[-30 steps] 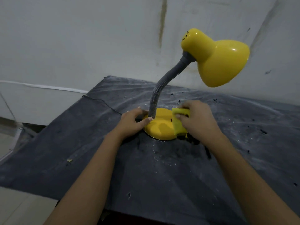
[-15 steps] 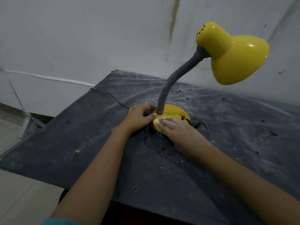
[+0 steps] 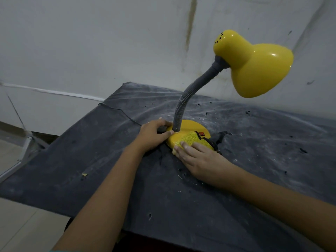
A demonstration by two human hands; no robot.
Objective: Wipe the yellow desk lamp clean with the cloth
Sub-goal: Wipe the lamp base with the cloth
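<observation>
Left hand (image 3: 154, 137) grips the yellow desk lamp (image 3: 190, 126) at its base rim, thumb at the neck's foot. Cloth (image 3: 192, 140) lies on the base between both hands, right hand (image 3: 199, 159) pressing it with flat fingers. Recommended: brace firmly, sweep evenly round the rim.

The right hand (image 3: 198, 159) lies flat over the near part of the cloth (image 3: 190, 140), which covers the front rim of the yellow desk lamp (image 3: 192, 126). The left hand (image 3: 152, 135) hides its left edge; something dark under the thumb I can't identify. The shade (image 3: 258, 70) faces away, inside unseen. Both forearms run out of view.
</observation>
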